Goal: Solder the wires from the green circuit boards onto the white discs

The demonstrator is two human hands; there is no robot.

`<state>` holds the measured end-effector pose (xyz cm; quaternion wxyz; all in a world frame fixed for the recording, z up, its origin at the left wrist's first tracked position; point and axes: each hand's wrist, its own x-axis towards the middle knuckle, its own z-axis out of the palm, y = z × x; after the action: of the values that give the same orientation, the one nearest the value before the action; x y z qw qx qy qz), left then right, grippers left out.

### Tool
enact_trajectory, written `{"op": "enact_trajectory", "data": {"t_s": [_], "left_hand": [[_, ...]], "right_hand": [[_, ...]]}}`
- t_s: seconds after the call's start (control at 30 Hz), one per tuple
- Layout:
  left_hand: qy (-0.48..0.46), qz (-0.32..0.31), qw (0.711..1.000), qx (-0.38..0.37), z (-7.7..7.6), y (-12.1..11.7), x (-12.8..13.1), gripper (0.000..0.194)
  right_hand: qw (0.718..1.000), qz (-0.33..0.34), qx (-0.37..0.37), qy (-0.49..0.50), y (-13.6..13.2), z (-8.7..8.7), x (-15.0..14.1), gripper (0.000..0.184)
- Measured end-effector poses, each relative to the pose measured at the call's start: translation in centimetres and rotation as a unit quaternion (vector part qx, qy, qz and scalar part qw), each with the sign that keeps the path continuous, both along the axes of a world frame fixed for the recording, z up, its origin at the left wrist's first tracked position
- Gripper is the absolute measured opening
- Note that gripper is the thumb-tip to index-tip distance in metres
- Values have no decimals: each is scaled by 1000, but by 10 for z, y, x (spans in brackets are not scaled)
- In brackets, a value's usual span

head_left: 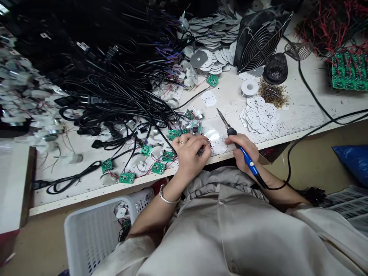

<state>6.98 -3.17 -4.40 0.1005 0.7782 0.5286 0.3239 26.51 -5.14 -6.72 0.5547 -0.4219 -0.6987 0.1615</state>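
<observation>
My left hand (191, 155) is closed at the front of the bench, with a ring on one finger. Thin red and dark wire ends (209, 145) show at its fingertips, and a black cord runs down to the hand. What lies inside its grip is hidden. Just right of it are white round-edged plates (217, 142). My right hand (245, 150) is wrapped round a soldering iron (243, 149) with a blue handle, its metal tip pointing up and left, above the bench. Green circuit boards (158, 168) with wires lie left of my left hand.
Black power cords (115, 103) pile up at the left. A solder spool (249, 88), white plates (263, 115) and a caged fan (261, 40) stand beyond my right hand. More green boards (349, 71) lie far right. A grey basket (97, 207) is below the bench.
</observation>
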Motion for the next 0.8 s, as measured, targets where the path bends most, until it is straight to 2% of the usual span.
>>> {"op": "enact_trajectory", "data": {"t_s": [0.13, 0.23, 0.3, 0.5, 0.8], "left_hand": [[13, 26, 999, -13, 1, 0, 4, 12], [31, 31, 999, -14, 1, 0, 5, 11], [43, 31, 998, -17, 1, 0, 5, 11], [44, 37, 998, -33, 1, 0, 5, 11], [59, 29, 997, -27, -1, 0, 3, 11]], "right_hand": [[988, -44, -74, 131, -10, -4, 6, 29], [949, -124, -125, 260, -16, -8, 8, 24], [934, -144, -147, 292, -19, -12, 9, 26], [963, -110, -176, 171, -23, -22, 12, 29], [977, -82, -152, 126, -20, -21, 9, 26]]}}
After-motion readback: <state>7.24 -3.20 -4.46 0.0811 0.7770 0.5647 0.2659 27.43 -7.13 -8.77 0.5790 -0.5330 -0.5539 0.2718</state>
